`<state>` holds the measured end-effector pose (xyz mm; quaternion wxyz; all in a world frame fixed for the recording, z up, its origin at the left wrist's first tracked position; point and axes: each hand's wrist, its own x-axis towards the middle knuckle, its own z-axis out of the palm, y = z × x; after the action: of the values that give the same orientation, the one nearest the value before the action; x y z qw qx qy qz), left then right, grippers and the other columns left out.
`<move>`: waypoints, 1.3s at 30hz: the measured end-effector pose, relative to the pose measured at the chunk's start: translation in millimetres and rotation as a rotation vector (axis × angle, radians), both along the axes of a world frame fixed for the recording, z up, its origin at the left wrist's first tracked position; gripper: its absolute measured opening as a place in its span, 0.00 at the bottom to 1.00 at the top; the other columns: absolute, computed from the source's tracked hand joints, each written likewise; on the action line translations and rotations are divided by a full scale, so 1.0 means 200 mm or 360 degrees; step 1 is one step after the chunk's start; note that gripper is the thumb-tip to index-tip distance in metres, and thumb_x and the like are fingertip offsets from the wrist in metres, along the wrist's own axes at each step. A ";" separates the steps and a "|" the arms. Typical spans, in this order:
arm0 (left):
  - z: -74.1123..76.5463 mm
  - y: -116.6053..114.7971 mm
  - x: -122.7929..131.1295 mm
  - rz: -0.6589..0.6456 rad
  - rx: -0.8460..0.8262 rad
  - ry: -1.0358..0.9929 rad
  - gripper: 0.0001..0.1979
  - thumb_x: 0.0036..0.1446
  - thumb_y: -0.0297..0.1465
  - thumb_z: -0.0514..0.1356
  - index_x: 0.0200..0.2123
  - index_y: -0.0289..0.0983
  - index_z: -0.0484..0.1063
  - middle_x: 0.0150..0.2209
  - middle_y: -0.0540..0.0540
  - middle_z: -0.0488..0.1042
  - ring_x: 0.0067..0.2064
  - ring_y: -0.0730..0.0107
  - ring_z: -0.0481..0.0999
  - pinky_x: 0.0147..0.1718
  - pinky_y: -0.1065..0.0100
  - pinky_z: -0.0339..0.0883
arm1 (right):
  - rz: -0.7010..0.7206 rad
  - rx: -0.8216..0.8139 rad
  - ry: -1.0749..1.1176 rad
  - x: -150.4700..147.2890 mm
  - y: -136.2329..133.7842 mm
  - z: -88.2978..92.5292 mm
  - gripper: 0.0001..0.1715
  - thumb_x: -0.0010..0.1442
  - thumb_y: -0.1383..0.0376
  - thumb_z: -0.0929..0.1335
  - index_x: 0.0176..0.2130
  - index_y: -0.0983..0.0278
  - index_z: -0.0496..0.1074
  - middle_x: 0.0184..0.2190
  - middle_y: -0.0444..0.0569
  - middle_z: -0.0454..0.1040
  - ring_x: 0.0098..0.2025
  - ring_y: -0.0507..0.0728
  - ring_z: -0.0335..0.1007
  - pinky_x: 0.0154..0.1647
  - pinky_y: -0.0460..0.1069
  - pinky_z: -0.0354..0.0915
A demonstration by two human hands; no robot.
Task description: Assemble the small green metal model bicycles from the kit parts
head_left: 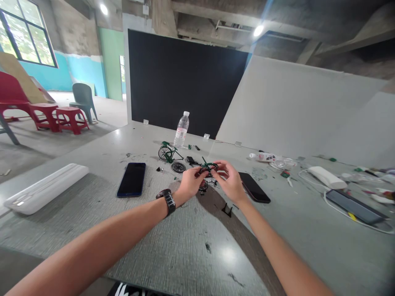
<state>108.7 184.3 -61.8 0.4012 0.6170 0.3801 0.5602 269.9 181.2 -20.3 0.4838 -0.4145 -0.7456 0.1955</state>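
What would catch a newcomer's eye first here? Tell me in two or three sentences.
First, the left hand and right hand meet over the grey table, pinching a small green wheel part between them. Just behind stands a half-built green model bicycle with a loose wheel beside it, a water bottle farther back. A blue phone lies left of the hands, a black phone right.

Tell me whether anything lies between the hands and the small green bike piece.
Nothing visible does. The left hand and right hand both pinch the green bike piece directly, just above the table.
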 end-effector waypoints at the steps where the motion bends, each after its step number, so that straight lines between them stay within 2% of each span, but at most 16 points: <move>1: 0.00 0.00 0.00 0.0003 0.0007 0.0001 0.13 0.61 0.37 0.58 0.37 0.33 0.76 0.26 0.48 0.74 0.24 0.72 0.69 0.23 0.73 0.62 | 0.0003 0.0011 -0.0006 0.00 0.00 -0.01 0.19 0.59 0.55 0.71 0.48 0.58 0.68 0.39 0.49 0.75 0.41 0.57 0.73 0.43 0.53 0.71; 5: 0.01 -0.01 0.01 0.0021 0.0049 0.0050 0.13 0.62 0.37 0.57 0.39 0.33 0.77 0.27 0.48 0.75 0.24 0.71 0.70 0.23 0.72 0.62 | -0.0029 0.0044 -0.0006 0.01 0.01 -0.02 0.19 0.60 0.53 0.70 0.47 0.58 0.66 0.39 0.49 0.74 0.40 0.58 0.74 0.43 0.54 0.71; 13: 0.04 -0.05 -0.01 0.0148 0.0182 0.0175 0.11 0.60 0.34 0.59 0.31 0.34 0.77 0.24 0.50 0.73 0.27 0.71 0.67 0.27 0.73 0.58 | -0.0063 0.0026 -0.0037 0.01 0.01 -0.03 0.21 0.60 0.50 0.69 0.46 0.58 0.65 0.39 0.50 0.75 0.40 0.59 0.74 0.42 0.54 0.71; 23: 0.08 -0.08 -0.01 0.0206 0.0179 0.0247 0.09 0.58 0.33 0.62 0.32 0.34 0.78 0.29 0.46 0.77 0.29 0.69 0.72 0.29 0.72 0.61 | 0.0014 -0.0036 -0.0042 0.02 0.03 -0.06 0.23 0.62 0.49 0.68 0.50 0.59 0.63 0.41 0.52 0.73 0.46 0.60 0.72 0.42 0.53 0.70; 27: 0.08 -0.08 -0.01 0.0255 0.0151 0.0266 0.10 0.58 0.34 0.62 0.30 0.33 0.76 0.26 0.48 0.75 0.27 0.71 0.70 0.27 0.72 0.60 | 0.0030 -0.0029 -0.0070 0.02 0.03 -0.07 0.24 0.63 0.49 0.67 0.52 0.59 0.63 0.41 0.52 0.74 0.45 0.60 0.73 0.43 0.54 0.71; 32: 0.06 -0.07 -0.01 0.0205 0.0016 0.0262 0.15 0.58 0.38 0.60 0.24 0.34 0.69 0.21 0.51 0.68 0.22 0.74 0.66 0.21 0.74 0.56 | -0.0077 0.0025 -0.0193 0.00 0.01 -0.04 0.24 0.64 0.48 0.65 0.52 0.60 0.66 0.42 0.54 0.76 0.44 0.61 0.74 0.41 0.54 0.71; 35: 0.05 -0.06 0.00 0.0127 -0.0020 0.0239 0.17 0.59 0.40 0.59 0.24 0.35 0.68 0.20 0.51 0.68 0.20 0.74 0.65 0.20 0.74 0.56 | -0.0140 0.0059 -0.0228 -0.01 0.00 -0.03 0.24 0.64 0.49 0.65 0.52 0.61 0.67 0.42 0.54 0.76 0.42 0.60 0.74 0.39 0.54 0.71; 39: 0.04 -0.04 0.00 0.0058 -0.0083 0.0160 0.16 0.60 0.40 0.58 0.25 0.35 0.67 0.20 0.52 0.68 0.20 0.74 0.66 0.19 0.74 0.57 | -0.0165 0.0088 -0.0269 -0.01 -0.01 -0.02 0.23 0.66 0.50 0.64 0.53 0.60 0.68 0.46 0.55 0.76 0.45 0.61 0.75 0.43 0.55 0.71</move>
<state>108.7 176.5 -54.5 0.3872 0.6268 0.4255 0.5256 267.9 179.9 -25.2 0.4399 -0.4541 -0.7664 0.1139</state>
